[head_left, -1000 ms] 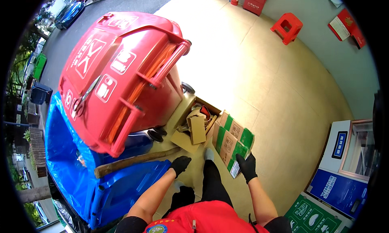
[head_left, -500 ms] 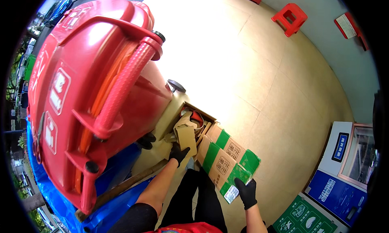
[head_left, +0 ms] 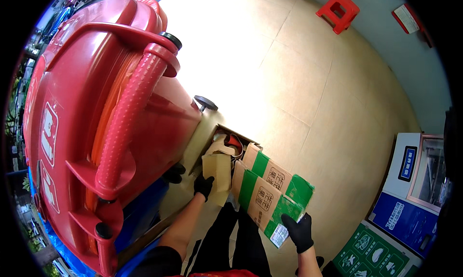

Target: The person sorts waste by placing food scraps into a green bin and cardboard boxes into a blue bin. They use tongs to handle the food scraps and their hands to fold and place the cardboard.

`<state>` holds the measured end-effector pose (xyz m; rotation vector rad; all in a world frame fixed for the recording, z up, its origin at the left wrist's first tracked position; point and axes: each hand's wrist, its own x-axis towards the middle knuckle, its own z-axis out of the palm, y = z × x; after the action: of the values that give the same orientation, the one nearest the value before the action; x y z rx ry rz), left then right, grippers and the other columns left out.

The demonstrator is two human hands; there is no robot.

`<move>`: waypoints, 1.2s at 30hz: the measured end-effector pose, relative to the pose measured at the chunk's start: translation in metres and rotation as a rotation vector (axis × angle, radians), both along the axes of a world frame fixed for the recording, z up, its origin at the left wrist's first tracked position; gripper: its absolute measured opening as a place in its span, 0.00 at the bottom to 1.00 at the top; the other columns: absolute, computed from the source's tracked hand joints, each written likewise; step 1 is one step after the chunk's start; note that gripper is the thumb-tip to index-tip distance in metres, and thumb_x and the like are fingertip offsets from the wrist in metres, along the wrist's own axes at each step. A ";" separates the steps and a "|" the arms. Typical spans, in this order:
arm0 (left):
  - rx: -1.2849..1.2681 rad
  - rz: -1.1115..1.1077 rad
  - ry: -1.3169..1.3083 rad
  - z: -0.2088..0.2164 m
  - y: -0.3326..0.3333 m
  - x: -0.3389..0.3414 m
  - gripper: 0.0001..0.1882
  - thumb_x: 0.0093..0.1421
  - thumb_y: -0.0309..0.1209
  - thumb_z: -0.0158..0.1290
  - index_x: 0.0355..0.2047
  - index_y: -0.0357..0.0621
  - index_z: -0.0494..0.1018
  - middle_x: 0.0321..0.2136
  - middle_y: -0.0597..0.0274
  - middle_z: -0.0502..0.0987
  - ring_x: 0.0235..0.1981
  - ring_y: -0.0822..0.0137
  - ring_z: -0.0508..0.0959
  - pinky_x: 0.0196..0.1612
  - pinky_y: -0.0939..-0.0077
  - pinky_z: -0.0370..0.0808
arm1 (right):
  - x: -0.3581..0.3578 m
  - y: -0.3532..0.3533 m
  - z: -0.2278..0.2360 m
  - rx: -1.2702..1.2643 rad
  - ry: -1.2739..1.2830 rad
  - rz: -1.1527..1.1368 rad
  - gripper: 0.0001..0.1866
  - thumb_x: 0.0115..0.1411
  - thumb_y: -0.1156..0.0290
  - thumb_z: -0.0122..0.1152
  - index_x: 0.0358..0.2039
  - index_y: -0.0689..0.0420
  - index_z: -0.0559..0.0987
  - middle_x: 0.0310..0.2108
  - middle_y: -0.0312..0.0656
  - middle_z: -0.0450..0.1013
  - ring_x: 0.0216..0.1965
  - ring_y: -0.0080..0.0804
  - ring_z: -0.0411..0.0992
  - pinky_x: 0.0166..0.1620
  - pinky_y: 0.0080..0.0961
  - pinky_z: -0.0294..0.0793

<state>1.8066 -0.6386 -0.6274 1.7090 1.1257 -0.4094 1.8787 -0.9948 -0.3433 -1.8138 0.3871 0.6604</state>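
My left hand (head_left: pixel 203 187), in a black glove, grips the edge of a plain brown cardboard piece (head_left: pixel 217 171). That piece hangs over the near side of an open cardboard box (head_left: pixel 237 132). Crumpled brown cardboard (head_left: pixel 223 146) and a red-and-tan curved item (head_left: pixel 235 143), its kind unclear, sit inside the box. My right hand (head_left: pixel 299 231), also black-gloved, is closed on the lower right corner of a flattened green-and-brown carton (head_left: pixel 260 197). A second flattened carton (head_left: pixel 277 173) lies behind it, partly covered. The fingers under the carton are hidden.
A large red wheeled bin (head_left: pixel 164 113) takes up the left side, a black wheel (head_left: pixel 206 103) near the box. Blue sheeting (head_left: pixel 132 229) and a wooden bar (head_left: pixel 149 231) lie below it. Right: a red stool (head_left: pixel 338 13), a green panel (head_left: pixel 369 250) and a blue-and-white cabinet (head_left: pixel 405 219).
My left hand has shifted left and slightly down, drawing the brown cardboard piece toward me. My right hand has moved slightly right with the carton. The view has shifted a little.
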 end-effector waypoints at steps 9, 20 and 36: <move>0.152 -0.111 -0.186 0.106 -0.032 -0.025 0.29 0.59 0.33 0.58 0.61 0.41 0.68 0.50 0.47 0.79 0.51 0.50 0.79 0.51 0.59 0.74 | 0.013 0.004 0.019 -0.008 -0.166 0.106 0.18 0.55 0.67 0.68 0.43 0.64 0.81 0.33 0.49 0.82 0.32 0.38 0.82 0.38 0.34 0.79; 0.151 -0.379 0.193 0.054 -0.059 0.032 0.37 0.65 0.38 0.51 0.71 0.48 0.51 0.65 0.45 0.64 0.63 0.48 0.67 0.61 0.59 0.67 | 0.081 0.113 -0.045 -0.221 -0.231 0.342 0.33 0.55 0.57 0.57 0.59 0.61 0.70 0.38 0.61 0.78 0.41 0.58 0.78 0.47 0.46 0.76; 0.734 -0.875 -0.447 0.040 -0.030 0.054 0.23 0.63 0.30 0.53 0.59 0.41 0.69 0.56 0.46 0.72 0.58 0.52 0.72 0.61 0.63 0.67 | 0.133 0.150 -0.075 -0.250 -0.118 0.414 0.33 0.53 0.56 0.59 0.59 0.54 0.70 0.39 0.57 0.79 0.40 0.59 0.78 0.46 0.49 0.77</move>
<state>1.8606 -0.6691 -0.5872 2.7425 0.1218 -0.1011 2.0118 -0.8452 -0.4188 -2.1871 0.0092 0.8091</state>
